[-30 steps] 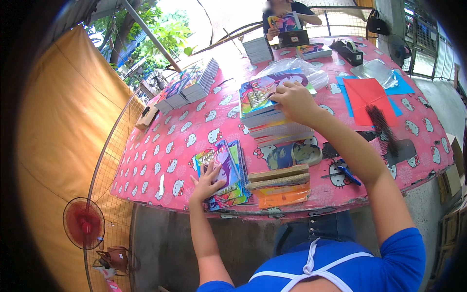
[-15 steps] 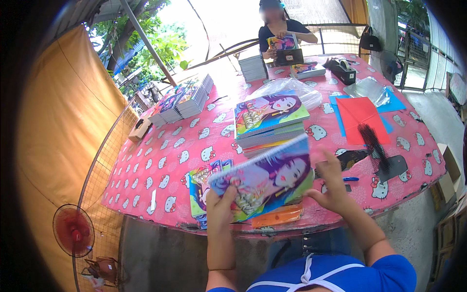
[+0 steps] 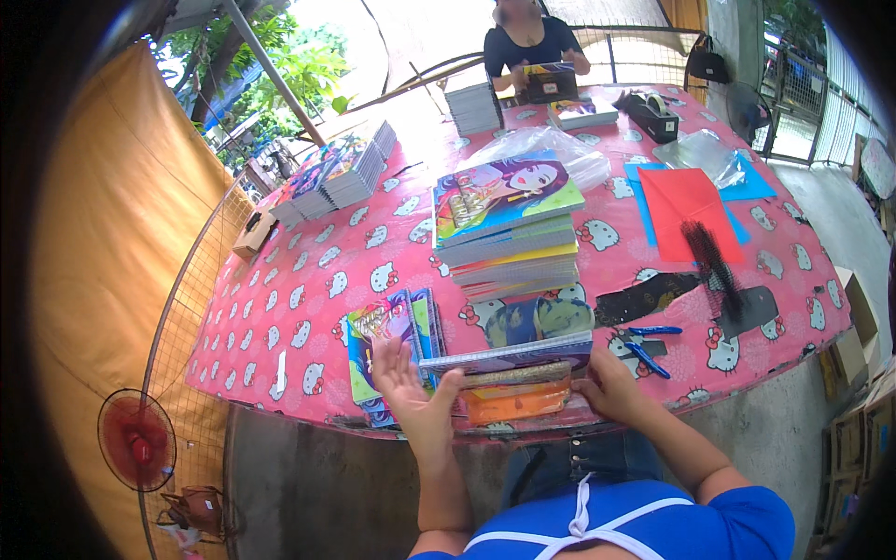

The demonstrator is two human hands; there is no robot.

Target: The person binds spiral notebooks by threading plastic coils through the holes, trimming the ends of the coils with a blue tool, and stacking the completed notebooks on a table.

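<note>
A spiral notebook stands nearly on edge in front of me, its wire-bound edge turned up. My right hand grips its right end, with some fingertips hidden. My left hand is at its left end, fingers stretched out and thumb against the near side. Just below the notebook lies an orange packet in clear wrapping. Left of it, near my left hand, is a small overlapping pile of notebooks with colourful covers. A tall stack of similar notebooks rises beyond my hands.
Blue pens and a black mesh piece lie to the right. Red sheets rest over blue ones. A tape dispenser stands at far right, notebook rows at far left. Across the table, another person handles a dark item.
The notebook has tipped from showing its cover to standing on edge, and moved lower. My left fingers have spread; my right hand has come onto its right end.
</note>
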